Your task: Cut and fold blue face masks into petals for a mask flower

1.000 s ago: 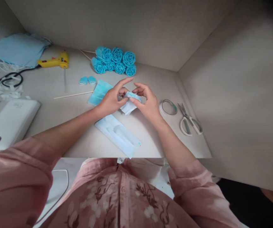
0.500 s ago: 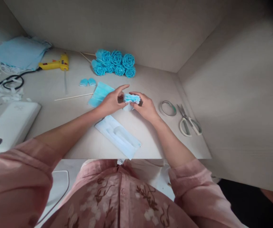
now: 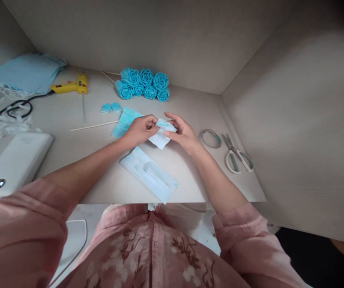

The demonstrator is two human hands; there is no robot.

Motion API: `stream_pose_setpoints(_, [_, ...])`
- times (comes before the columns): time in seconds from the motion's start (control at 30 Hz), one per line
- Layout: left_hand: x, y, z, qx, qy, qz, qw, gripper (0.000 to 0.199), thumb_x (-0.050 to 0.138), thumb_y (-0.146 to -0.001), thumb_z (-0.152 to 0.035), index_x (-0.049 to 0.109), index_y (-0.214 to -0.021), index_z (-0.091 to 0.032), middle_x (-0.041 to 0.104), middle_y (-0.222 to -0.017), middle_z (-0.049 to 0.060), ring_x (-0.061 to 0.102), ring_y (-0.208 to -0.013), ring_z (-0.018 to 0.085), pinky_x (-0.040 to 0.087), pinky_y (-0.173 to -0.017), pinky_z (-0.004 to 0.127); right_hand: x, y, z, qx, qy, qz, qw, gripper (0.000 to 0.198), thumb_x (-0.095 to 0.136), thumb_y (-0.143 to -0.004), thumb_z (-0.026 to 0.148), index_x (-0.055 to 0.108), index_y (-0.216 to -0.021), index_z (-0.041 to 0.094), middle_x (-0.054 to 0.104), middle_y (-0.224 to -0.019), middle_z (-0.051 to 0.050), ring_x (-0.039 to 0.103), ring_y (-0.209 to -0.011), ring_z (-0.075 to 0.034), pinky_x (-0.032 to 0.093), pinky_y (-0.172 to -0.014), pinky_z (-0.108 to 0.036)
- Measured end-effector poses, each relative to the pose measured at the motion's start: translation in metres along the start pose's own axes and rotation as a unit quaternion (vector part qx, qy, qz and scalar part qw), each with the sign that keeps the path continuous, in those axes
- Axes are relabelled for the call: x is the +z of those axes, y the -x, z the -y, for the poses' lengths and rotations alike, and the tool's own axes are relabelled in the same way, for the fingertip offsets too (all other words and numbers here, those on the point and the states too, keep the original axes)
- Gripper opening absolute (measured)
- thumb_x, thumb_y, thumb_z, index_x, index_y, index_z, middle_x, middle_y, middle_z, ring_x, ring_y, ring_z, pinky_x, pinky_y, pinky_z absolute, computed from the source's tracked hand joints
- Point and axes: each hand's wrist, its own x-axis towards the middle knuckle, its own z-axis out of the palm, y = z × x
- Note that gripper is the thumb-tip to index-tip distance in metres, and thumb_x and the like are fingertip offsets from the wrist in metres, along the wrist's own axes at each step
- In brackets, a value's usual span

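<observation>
A small folded piece of face mask fabric (image 3: 161,138), white with a light blue upper side, is held above the table between both hands. My left hand (image 3: 144,129) pinches its left edge with curled fingers. At its right side my right hand (image 3: 182,134) grips it, thumb in front and index finger raised. Under and behind the left hand lies a flat blue piece of mask fabric (image 3: 124,121), with a thin wooden stick (image 3: 94,126) reaching out from it. Closer to my body rests a pale face mask (image 3: 149,174) with its inner side up.
Blue fabric roses (image 3: 146,78) on sticks lie at the back, near two small blue pieces (image 3: 111,107). Scissors (image 3: 234,154) and a wire ring (image 3: 211,138) are on the right. Leftward are a yellow glue gun (image 3: 71,85), stacked masks (image 3: 28,74), white scraps (image 3: 16,122) and a power bank (image 3: 16,160).
The mask piece has turned from its bunched blue edge to a flatter white face. My left hand, formerly spread beside it, has closed on its left edge.
</observation>
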Motion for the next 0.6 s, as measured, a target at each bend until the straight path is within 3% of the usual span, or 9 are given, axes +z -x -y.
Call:
stream_pose_setpoints(0.17, [-0.001, 0.002, 0.000, 0.027, -0.056, 0.013, 0.998, 0.021, 0.063, -0.077, -0.028, 0.063, -0.094, -0.015, 0.056, -0.063, -0.004, 0.051, -0.058, 0.010, 0.037, -0.057, 0.022, -0.001, 0.001, 0.004, -0.034, 0.080, -0.044, 0.995, 0.058, 0.075, -0.077, 0.048, 0.061, -0.127, 0.023, 0.070, -0.094, -0.003, 0.063, -0.083, -0.017, 0.053, -0.086, -0.034])
stream_pose_setpoints(0.3, [-0.005, -0.004, 0.009, 0.036, -0.004, 0.009, 0.999, 0.057, 0.065, -0.076, -0.023, 0.052, -0.131, -0.018, 0.063, -0.079, -0.002, 0.059, -0.066, 0.011, 0.044, -0.062, 0.022, 0.000, -0.003, -0.009, -0.025, 0.048, -0.103, 0.993, 0.051, 0.071, -0.079, 0.047, 0.061, -0.124, 0.025, 0.069, -0.091, -0.003, 0.063, -0.077, -0.017, 0.053, -0.074, -0.032])
stream_pose_setpoints(0.4, [-0.009, -0.009, 0.019, 0.045, -0.009, -0.007, 0.999, 0.075, 0.064, -0.075, -0.016, 0.039, -0.146, -0.024, 0.065, -0.092, 0.001, 0.059, -0.068, 0.010, 0.047, -0.065, 0.023, -0.001, -0.006, -0.022, -0.004, 0.055, -0.126, 0.990, 0.047, 0.067, -0.080, 0.039, 0.060, -0.124, 0.024, 0.069, -0.089, -0.002, 0.064, -0.077, -0.018, 0.054, -0.074, -0.033])
stream_pose_setpoints(0.5, [-0.011, -0.009, 0.020, 0.084, -0.127, -0.072, 0.986, 0.080, 0.060, -0.076, -0.011, 0.036, -0.151, -0.026, 0.065, -0.106, 0.003, 0.059, -0.073, 0.011, 0.050, -0.072, 0.027, 0.001, -0.007, -0.030, 0.019, 0.124, -0.136, 0.983, 0.045, 0.062, -0.080, 0.029, 0.060, -0.125, 0.023, 0.068, -0.085, -0.002, 0.064, -0.074, -0.018, 0.054, -0.076, -0.036])
stream_pose_setpoints(0.6, [-0.010, -0.004, 0.011, 0.164, -0.280, -0.102, 0.940, 0.059, 0.054, -0.081, -0.010, 0.055, -0.138, -0.021, 0.066, -0.117, 0.007, 0.062, -0.097, 0.019, 0.050, -0.091, 0.036, 0.003, -0.007, -0.032, 0.018, 0.205, -0.145, 0.968, 0.048, 0.060, -0.079, 0.024, 0.060, -0.126, 0.024, 0.069, -0.086, -0.002, 0.065, -0.074, -0.020, 0.054, -0.081, -0.040])
